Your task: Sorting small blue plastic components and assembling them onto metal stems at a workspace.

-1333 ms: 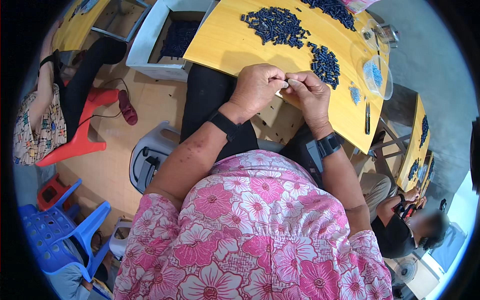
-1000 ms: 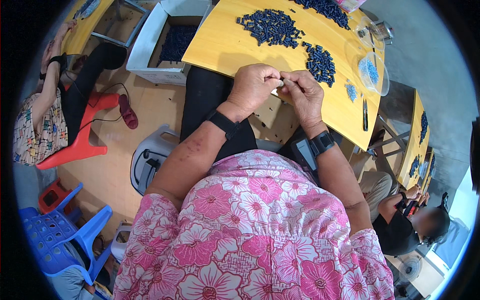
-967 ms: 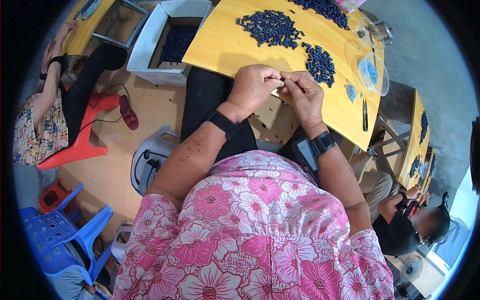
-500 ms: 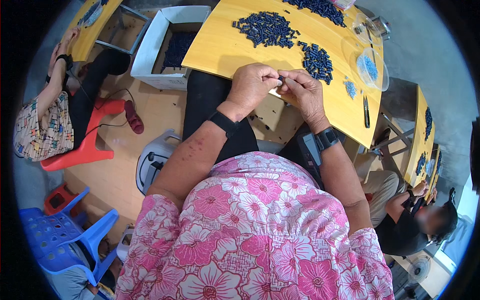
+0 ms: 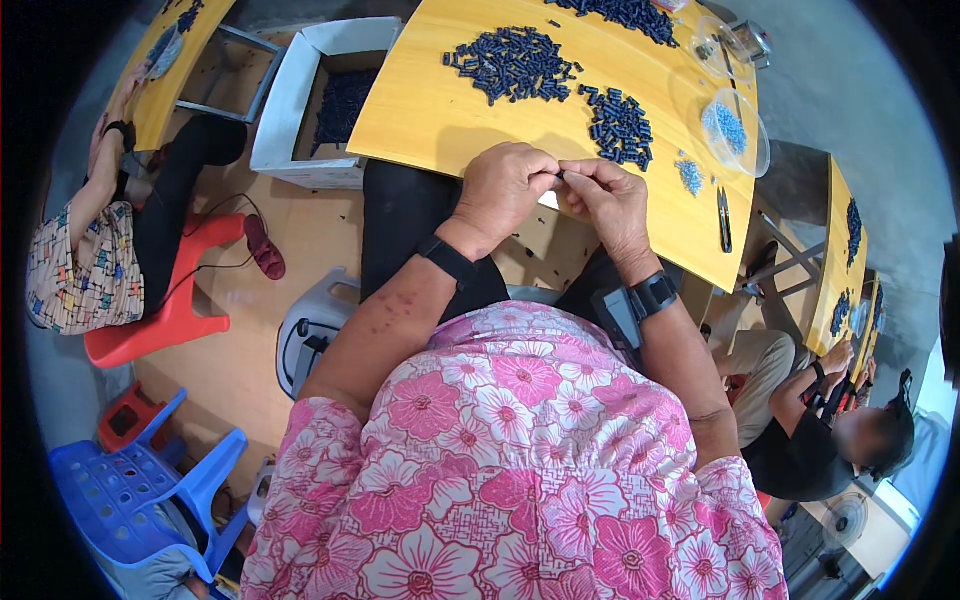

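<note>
My left hand (image 5: 503, 192) and my right hand (image 5: 612, 203) meet just off the near edge of the yellow table (image 5: 425, 120). Both are closed in a pinch, thumbs and forefingers almost touching, around a small dark piece (image 5: 559, 175) mostly covered by the fingertips. On the tabletop beyond them lie a wide heap of small black tubular parts (image 5: 510, 65) and a smaller heap of the same kind (image 5: 618, 128). To the right of these is a little pile of light-blue bits (image 5: 690, 175), with black-handled snips (image 5: 724, 222) near it.
A clear plastic tub (image 5: 762, 150) holds more blue bits, beside another clear container (image 5: 705, 45) and a metal can (image 5: 752, 42). More black parts (image 5: 625, 18) lie at the far edge. A white box (image 5: 285, 110) stands left of the table. People sit at tables on both sides.
The table and its heaps sit slightly further left in the picture. My hands stay together; the right fingers have curled in closer, and the dark piece stays between the fingertips.
</note>
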A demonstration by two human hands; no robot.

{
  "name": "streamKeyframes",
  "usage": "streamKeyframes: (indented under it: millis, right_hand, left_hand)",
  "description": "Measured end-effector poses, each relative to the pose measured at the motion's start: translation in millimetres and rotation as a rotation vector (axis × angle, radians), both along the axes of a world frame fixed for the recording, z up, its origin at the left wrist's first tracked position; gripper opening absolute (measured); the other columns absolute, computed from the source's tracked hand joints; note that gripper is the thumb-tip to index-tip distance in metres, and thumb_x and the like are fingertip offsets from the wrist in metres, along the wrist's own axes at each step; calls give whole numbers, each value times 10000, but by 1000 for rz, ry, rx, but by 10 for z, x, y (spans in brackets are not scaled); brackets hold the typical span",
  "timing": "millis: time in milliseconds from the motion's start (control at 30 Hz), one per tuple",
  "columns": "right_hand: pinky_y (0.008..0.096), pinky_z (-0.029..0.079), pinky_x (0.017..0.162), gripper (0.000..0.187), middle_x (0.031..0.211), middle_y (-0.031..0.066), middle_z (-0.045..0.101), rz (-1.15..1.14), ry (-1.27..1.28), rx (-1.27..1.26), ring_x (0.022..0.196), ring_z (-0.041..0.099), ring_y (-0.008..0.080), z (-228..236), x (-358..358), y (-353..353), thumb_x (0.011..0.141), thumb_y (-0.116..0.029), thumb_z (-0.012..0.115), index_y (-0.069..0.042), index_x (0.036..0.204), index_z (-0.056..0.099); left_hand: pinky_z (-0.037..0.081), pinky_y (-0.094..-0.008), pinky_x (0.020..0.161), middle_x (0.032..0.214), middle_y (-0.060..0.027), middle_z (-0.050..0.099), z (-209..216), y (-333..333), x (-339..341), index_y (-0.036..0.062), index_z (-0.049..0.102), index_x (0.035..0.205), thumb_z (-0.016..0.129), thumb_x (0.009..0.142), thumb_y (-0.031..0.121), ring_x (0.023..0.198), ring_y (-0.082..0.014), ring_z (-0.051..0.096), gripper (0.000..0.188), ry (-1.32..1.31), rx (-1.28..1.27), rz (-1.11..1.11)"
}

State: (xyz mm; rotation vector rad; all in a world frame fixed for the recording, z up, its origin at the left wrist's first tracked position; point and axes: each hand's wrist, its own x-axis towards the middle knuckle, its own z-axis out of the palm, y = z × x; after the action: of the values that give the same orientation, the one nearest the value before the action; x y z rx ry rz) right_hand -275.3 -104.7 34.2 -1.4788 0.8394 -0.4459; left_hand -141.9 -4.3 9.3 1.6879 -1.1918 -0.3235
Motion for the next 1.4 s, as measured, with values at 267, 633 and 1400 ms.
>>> streamKeyframes:
  millis: [267,633,1400]
  right_hand:
    - [220,496,582,145,766,39,681,135,212,86,639,603,76,152,66,-166,858,-91,677,26,941,695]
    - [219,466,604,180,840,19,657,18,18,-381,653,574,87,69,567,-196,921,-60,580,-36,1058,694]
    - [351,510,774,224,928,153,663,310,40,-724,833,638,303,144,845,-46,933,-208,573,-28,1019,674]
  left_hand:
    - [489,-343,638,741,-77,627,-15,15,65,65,707,794,719,740,89,701,-246,612,61,0,39,-36]
    - [498,-357,665,757,-91,618,-5,16,86,71,713,825,667,736,57,723,-284,607,101,-24,43,-70]
    - [510,-434,659,852,-164,652,-43,5,53,36,674,858,680,774,143,765,-358,636,136,78,12,40]
